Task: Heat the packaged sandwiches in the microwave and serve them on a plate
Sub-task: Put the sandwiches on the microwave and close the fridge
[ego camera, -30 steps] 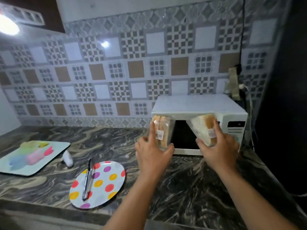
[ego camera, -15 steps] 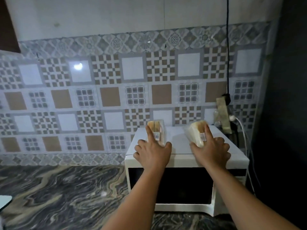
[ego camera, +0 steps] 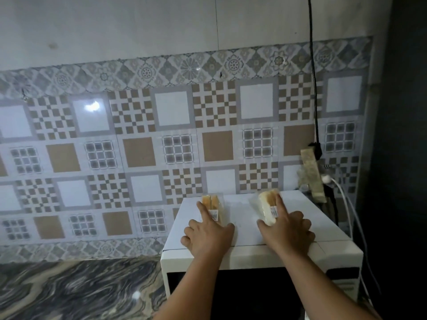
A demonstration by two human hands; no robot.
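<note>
We've got both packaged sandwiches sitting on top of the microwave [ego camera: 251, 229], not in it yet; prob parked there so the hands can come free for the door, which looks shut. Our left hand [ego camera: 208, 236] holds the left sandwich [ego camera: 213, 210] w/ the index finger stretched along its label side and the thumb on the other side, other fingers loosely bent on the white lid. Our right hand [ego camera: 287, 232] does the same w/ the right sandwich [ego camera: 266, 207]: forefinger laid over the wrapper, thumb against its near end, a light pinch rather than a full grasp. Both packs stand on edge, well apart, each steadied so it won't topple (clear wrap looks slippery, we'd guess). The plate isn't in view. Behind the oven a power strip [ego camera: 312, 174] hangs on the tiled wall [ego camera: 138, 146], plug and cable beside it.
</note>
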